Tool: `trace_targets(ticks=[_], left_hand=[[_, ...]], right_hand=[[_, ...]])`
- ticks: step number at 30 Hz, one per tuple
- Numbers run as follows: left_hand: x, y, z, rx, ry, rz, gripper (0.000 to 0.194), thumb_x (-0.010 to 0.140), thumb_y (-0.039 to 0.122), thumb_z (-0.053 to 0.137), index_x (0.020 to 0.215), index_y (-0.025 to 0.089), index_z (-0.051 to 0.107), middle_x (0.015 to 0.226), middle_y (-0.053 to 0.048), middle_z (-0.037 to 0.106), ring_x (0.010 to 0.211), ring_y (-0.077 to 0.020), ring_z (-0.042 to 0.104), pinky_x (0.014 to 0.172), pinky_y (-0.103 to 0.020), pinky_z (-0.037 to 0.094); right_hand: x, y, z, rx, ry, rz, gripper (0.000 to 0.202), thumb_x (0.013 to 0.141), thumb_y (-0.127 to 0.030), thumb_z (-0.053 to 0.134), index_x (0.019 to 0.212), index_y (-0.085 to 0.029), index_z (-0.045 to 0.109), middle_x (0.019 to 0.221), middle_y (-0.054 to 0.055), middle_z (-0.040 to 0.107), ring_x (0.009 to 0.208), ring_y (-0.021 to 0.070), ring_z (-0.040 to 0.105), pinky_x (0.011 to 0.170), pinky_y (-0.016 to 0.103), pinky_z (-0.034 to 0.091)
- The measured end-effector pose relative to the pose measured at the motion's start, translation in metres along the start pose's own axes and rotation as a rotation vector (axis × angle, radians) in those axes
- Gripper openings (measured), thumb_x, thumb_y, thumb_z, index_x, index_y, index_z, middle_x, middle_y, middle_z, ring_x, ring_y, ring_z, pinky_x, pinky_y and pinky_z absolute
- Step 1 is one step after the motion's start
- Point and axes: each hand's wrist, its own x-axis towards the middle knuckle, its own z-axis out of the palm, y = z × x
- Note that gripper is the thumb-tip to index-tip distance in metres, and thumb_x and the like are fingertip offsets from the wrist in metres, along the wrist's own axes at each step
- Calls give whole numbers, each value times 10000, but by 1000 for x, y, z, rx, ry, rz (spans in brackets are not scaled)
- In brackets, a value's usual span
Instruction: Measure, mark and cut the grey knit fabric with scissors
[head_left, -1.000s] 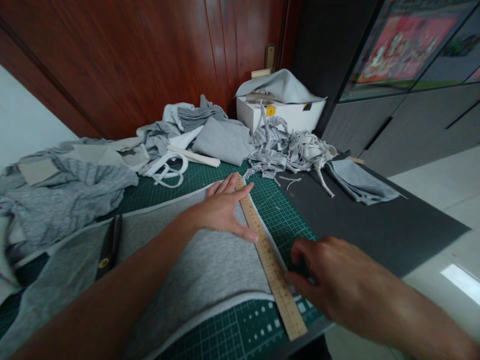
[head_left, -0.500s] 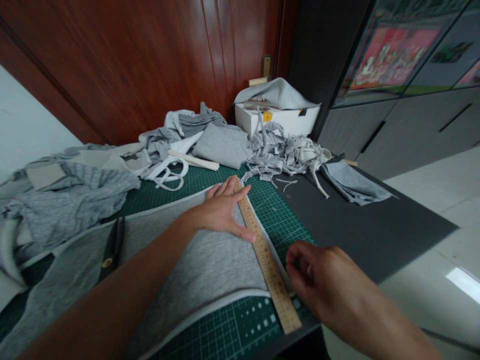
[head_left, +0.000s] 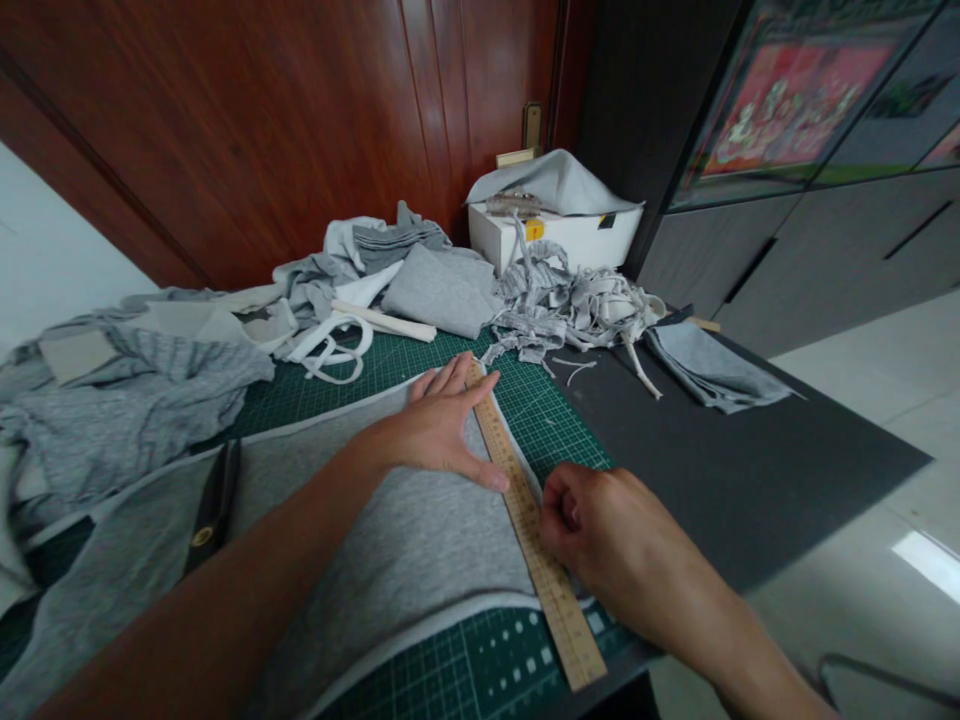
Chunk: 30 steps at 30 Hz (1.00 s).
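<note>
Grey fabric [head_left: 420, 530] with a pale edge lies flat on the green cutting mat [head_left: 536, 410]. Along the fabric's right edge runs a wooden ruler [head_left: 536, 550]. My left hand [head_left: 450, 425] is spread on the fabric, its fingers apart, the thumb and fingertips touching the ruler. Beside the ruler's right side, my right hand [head_left: 592, 520] is closed at the fabric's edge; whatever its fingers pinch is hidden. Black-handled scissors [head_left: 214, 500] rest on the fabric left of my left forearm.
Crumpled grey cloth [head_left: 142, 400] is heaped at the left and back. A white box [head_left: 585, 240] stands behind a tangle of fabric strips [head_left: 562, 300]. Folded grey cloth [head_left: 709, 365] lies on the dark table [head_left: 720, 490] at the right.
My right hand has moved left and slightly up, closer to the ruler. My left hand stays spread on the fabric and ruler.
</note>
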Motion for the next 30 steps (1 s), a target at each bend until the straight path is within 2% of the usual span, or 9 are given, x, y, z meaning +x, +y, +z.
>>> trace_targets(ticks=[4, 8, 11, 17, 20, 26, 30], left_hand=[[0, 1, -1, 7, -4, -6, 1561, 486, 978, 688, 1689, 197, 72, 1717, -225, -158, 1604, -425, -115, 1275, -593, 9], [1, 2, -1, 11, -15, -11, 1577, 478, 979, 687, 1689, 193, 54, 1714, -219, -175, 1600, -426, -129, 1276, -592, -3], [2, 2, -2, 19, -16, -14, 1567, 486, 971, 689, 1689, 196, 50, 1717, -209, -171, 1600, -428, -126, 1276, -594, 0], [2, 3, -2, 24, -15, -20, 1569, 481, 967, 699, 1689, 192, 66, 1715, -226, -159, 1600, -432, -118, 1274, -598, 11], [1, 3, -2, 27, -15, -19, 1573, 481, 968, 700, 1688, 187, 60, 1714, -236, -157, 1602, -411, -132, 1277, -583, 4], [0, 1, -1, 22, -11, -3, 1563, 491, 998, 657, 1688, 187, 63, 1707, -234, -175, 1601, -421, -131, 1274, -588, 10], [1, 0, 0, 18, -10, -3, 1564, 484, 996, 662, 1688, 204, 56, 1711, -231, -163, 1602, -416, -131, 1270, -598, 13]], right_hand=[[-6, -2, 20, 39, 172, -86, 120, 870, -161, 568, 822, -176, 676, 600, 25, 674, 473, 144, 561, 509, 294, 248], [-11, -10, 37, -122, 397, -216, 209, 899, -111, 498, 783, -179, 658, 548, 47, 694, 385, 174, 596, 488, 331, 176], [-12, -13, 42, -203, 456, -253, 240, 911, -84, 482, 760, -186, 639, 527, 46, 689, 353, 174, 594, 475, 343, 152], [-12, -14, 43, -290, 464, -280, 197, 891, -65, 519, 805, -188, 646, 584, 57, 703, 474, 203, 663, 493, 335, 234], [-12, -13, 41, -268, 438, -260, 197, 879, -61, 523, 802, -183, 656, 587, 57, 712, 458, 197, 656, 493, 335, 219], [-15, -5, 28, -37, 176, -157, 172, 910, -193, 513, 883, -167, 681, 587, 47, 701, 421, 170, 608, 478, 320, 209], [-17, -1, 18, -2, 115, -80, 221, 946, -294, 532, 1027, -148, 677, 593, 37, 675, 434, 165, 572, 479, 305, 221]])
